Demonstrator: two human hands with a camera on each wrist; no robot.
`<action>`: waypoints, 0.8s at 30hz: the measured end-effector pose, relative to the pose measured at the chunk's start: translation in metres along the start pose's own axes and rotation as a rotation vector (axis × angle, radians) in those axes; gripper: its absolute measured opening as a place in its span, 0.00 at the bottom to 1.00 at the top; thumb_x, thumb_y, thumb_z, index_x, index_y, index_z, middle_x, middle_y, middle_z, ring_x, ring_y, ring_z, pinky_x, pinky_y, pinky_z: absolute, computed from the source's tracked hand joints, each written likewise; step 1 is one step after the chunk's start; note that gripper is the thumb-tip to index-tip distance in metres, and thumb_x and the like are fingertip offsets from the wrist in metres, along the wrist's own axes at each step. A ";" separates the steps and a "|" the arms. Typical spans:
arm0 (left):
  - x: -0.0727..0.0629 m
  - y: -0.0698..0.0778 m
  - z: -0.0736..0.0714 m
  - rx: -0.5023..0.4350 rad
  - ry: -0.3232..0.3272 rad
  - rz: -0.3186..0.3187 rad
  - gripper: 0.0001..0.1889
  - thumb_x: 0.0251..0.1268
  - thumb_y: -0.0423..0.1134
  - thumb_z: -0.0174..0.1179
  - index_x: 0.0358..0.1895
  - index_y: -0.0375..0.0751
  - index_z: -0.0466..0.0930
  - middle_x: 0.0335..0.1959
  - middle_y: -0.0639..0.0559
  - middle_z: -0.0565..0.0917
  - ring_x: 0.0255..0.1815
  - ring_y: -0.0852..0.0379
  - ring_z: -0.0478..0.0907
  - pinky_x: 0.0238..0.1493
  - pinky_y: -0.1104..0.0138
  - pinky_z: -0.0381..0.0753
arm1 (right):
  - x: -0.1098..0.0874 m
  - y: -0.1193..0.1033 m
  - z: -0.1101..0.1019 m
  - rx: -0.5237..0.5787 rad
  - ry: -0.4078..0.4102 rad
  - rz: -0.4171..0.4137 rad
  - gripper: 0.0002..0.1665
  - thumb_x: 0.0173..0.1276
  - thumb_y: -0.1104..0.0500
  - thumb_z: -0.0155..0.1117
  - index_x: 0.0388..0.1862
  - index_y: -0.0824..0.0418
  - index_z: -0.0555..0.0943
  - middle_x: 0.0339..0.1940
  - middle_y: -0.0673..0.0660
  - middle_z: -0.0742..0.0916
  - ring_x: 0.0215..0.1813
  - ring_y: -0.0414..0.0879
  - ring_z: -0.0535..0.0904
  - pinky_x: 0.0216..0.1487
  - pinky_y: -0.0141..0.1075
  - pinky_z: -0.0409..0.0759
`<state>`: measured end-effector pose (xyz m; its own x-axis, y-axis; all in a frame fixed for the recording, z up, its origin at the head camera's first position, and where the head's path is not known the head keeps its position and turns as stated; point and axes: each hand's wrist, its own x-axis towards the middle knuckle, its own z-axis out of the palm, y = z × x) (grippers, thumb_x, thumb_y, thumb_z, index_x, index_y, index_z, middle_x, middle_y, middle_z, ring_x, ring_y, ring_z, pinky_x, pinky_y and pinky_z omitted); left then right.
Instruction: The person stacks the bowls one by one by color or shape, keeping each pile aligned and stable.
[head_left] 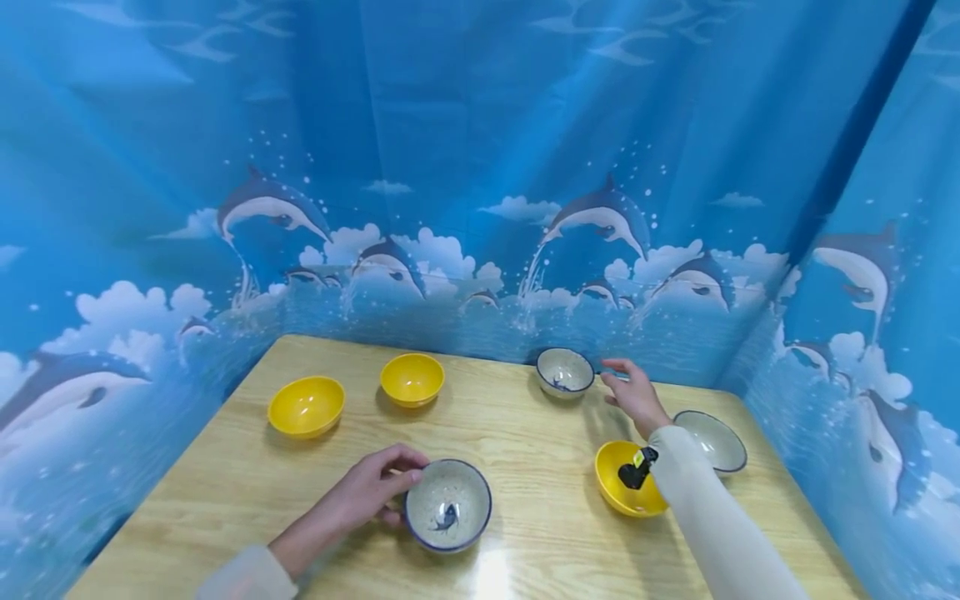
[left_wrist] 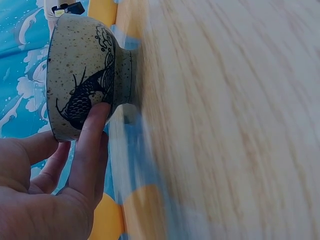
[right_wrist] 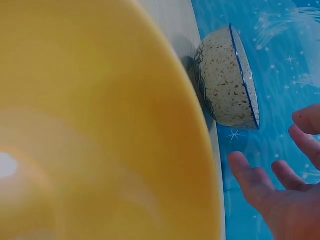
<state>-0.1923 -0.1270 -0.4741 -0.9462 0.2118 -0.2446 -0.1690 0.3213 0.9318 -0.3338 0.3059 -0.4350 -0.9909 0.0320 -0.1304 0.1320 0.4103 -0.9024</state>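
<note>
My left hand [head_left: 375, 485] grips the left rim of a speckled grey bowl [head_left: 459, 485] with a dark blue edge and a blue fish painted inside. In the left wrist view this bowl [left_wrist: 80, 55] stands upright at the tabletop, fingers against its outer wall and thumb by the rim. My right hand [head_left: 636, 397] holds nothing; its fingers are spread and loosely bent just right of a second speckled bowl [head_left: 564, 370] at the table's back edge. The right wrist view shows a gap between that bowl [right_wrist: 225, 80] and the fingertips.
Two yellow bowls, one left [head_left: 306, 408] and one farther back [head_left: 412, 380], stand on the wooden table [head_left: 247, 467]. Below my right forearm sits another yellow bowl [head_left: 626, 496], with a wider grey bowl [head_left: 712, 440] to its right. A dolphin-print curtain [head_left: 465, 167] surrounds the table.
</note>
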 end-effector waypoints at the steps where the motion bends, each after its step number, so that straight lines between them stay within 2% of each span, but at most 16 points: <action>1: 0.001 -0.001 -0.001 -0.003 -0.008 0.003 0.16 0.81 0.42 0.65 0.65 0.44 0.83 0.60 0.46 0.86 0.48 0.50 0.83 0.36 0.58 0.93 | 0.000 0.001 0.000 0.001 -0.002 0.007 0.31 0.92 0.57 0.46 0.86 0.66 0.60 0.87 0.72 0.60 0.84 0.69 0.64 0.80 0.59 0.77; 8: 0.004 -0.007 -0.004 -0.010 -0.033 0.038 0.17 0.79 0.47 0.67 0.62 0.44 0.84 0.57 0.46 0.86 0.47 0.51 0.83 0.36 0.58 0.94 | 0.005 0.000 0.002 0.021 -0.012 0.040 0.32 0.92 0.56 0.45 0.88 0.66 0.57 0.88 0.73 0.56 0.84 0.70 0.63 0.78 0.57 0.79; 12: 0.000 -0.002 -0.003 -0.025 -0.016 0.025 0.16 0.79 0.44 0.66 0.63 0.43 0.84 0.59 0.46 0.86 0.47 0.50 0.83 0.36 0.57 0.94 | 0.007 -0.003 0.006 0.021 -0.011 0.048 0.33 0.92 0.56 0.44 0.88 0.65 0.56 0.88 0.73 0.55 0.84 0.69 0.63 0.77 0.55 0.81; 18: -0.001 0.002 -0.001 -0.012 -0.002 0.016 0.15 0.80 0.40 0.65 0.64 0.43 0.83 0.59 0.47 0.86 0.47 0.51 0.83 0.36 0.56 0.93 | 0.011 -0.002 0.009 0.055 -0.001 0.067 0.38 0.91 0.58 0.44 0.92 0.61 0.45 0.89 0.75 0.51 0.80 0.70 0.68 0.74 0.52 0.84; 24: 0.001 -0.001 -0.001 -0.007 -0.001 0.011 0.15 0.80 0.40 0.65 0.64 0.43 0.83 0.59 0.47 0.86 0.47 0.51 0.83 0.36 0.57 0.93 | 0.018 0.000 0.014 0.146 -0.030 0.085 0.42 0.91 0.61 0.43 0.92 0.60 0.36 0.89 0.76 0.49 0.85 0.72 0.60 0.76 0.55 0.82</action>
<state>-0.1930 -0.1277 -0.4748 -0.9477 0.2167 -0.2344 -0.1601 0.3128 0.9362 -0.3515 0.2941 -0.4429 -0.9751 0.0325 -0.2195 0.2201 0.2699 -0.9374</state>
